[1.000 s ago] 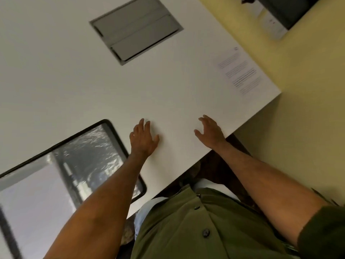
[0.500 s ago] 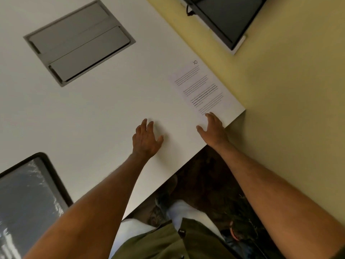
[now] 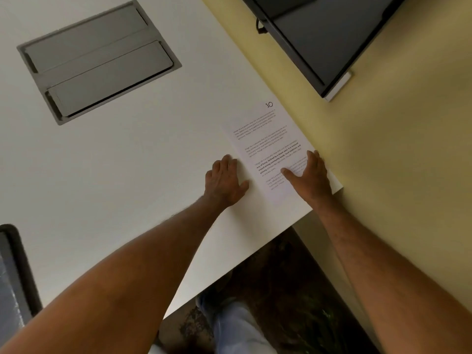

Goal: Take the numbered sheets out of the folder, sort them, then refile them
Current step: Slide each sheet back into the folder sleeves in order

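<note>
Head view: we're mid-sort, w/ sheet 10 (image 3: pixel 268 146) lying flat at the table's (image 3: pixel 127 175) right corner. Our right hand (image 3: pixel 310 176) rests on its lower part, fingers spread flat; left hand (image 3: pixel 223 180) lies flat on the table just beside its left edge, gripping nothing. Next, probably gather it toward the folder (image 3: pixel 12 274), barely visible far left. A gray hatch (image 3: pixel 98 61) sits well apart; nothing blocks.

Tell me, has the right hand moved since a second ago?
Yes. The right hand went from bare table onto the sheet numbered 10, toward the table's corner.
</note>
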`<state>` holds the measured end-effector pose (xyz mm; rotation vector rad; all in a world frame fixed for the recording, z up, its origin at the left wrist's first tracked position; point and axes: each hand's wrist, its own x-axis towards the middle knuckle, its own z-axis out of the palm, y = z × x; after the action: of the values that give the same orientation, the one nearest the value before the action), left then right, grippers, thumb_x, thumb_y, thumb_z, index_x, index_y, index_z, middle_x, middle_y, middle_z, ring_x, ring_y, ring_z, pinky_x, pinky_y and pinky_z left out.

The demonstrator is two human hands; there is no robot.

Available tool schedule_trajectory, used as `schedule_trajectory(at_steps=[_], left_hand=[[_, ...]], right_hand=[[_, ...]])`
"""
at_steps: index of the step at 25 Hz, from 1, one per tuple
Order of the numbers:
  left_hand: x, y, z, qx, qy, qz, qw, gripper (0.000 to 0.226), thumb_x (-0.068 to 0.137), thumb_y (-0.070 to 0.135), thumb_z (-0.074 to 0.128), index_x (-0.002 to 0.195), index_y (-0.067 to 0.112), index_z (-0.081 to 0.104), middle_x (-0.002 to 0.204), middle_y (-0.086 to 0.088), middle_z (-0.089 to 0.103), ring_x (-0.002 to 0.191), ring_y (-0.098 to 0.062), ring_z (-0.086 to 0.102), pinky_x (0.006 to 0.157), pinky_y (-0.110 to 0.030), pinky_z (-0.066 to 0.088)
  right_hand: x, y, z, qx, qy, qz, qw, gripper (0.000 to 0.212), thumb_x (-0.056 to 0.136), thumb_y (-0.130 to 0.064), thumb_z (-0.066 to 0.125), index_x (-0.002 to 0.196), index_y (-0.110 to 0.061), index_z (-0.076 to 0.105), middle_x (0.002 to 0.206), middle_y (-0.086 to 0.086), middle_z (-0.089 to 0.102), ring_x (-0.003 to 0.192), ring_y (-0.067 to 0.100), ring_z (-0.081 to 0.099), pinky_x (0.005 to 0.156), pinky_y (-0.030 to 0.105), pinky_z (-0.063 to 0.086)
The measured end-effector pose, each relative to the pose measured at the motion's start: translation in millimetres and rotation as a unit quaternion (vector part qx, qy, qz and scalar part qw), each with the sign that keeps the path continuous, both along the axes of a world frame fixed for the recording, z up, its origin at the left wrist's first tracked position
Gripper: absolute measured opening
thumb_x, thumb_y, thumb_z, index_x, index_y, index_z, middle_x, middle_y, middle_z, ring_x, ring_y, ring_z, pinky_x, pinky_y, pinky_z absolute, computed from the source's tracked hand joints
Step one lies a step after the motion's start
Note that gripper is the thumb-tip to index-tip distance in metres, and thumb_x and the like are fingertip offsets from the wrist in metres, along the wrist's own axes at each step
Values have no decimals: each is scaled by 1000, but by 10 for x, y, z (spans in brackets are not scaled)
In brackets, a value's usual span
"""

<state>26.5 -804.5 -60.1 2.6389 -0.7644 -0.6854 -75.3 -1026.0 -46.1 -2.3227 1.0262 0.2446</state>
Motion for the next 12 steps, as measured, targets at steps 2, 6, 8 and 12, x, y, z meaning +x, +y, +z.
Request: schedule_trajectory(at_steps=[2,6,8,12], left_hand=[[7,-60,-57,7,-31,2,999,73,92,50,62,147,8,39,161,-13,28,138,-36,35,103,-50,38],[2,-131,-109,34,-41,-6,999,80,92,55,59,152,10,30,165,-11,19,142,-34,28,108,-48,32],[10,-148,-108,38,-39,-9,998,82,93,56,56,155,11,26,166,-11,15,144,-35,25,110,-49,29],[6,-196,-63,34,-14,7,999,80,96,59,50,156,14,21,167,-11,11,148,-35,18,114,-52,25]], right_hand=[[56,-57,-79,4,16,8,1000,111,85,-66,68,162,-16,7,171,8,4,158,29,2,125,56,18],[90,-62,-197,-31,72,22,997,132,72,-82,67,162,-15,-2,171,10,-3,158,31,-5,126,53,9],[111,-13,-215,-32,88,19,995,139,67,-87,66,162,-14,-4,171,12,-5,158,32,-6,127,53,8],[86,154,-267,-55,81,38,994,139,67,-87,65,162,-13,-4,170,17,-4,157,35,-5,127,53,9]])
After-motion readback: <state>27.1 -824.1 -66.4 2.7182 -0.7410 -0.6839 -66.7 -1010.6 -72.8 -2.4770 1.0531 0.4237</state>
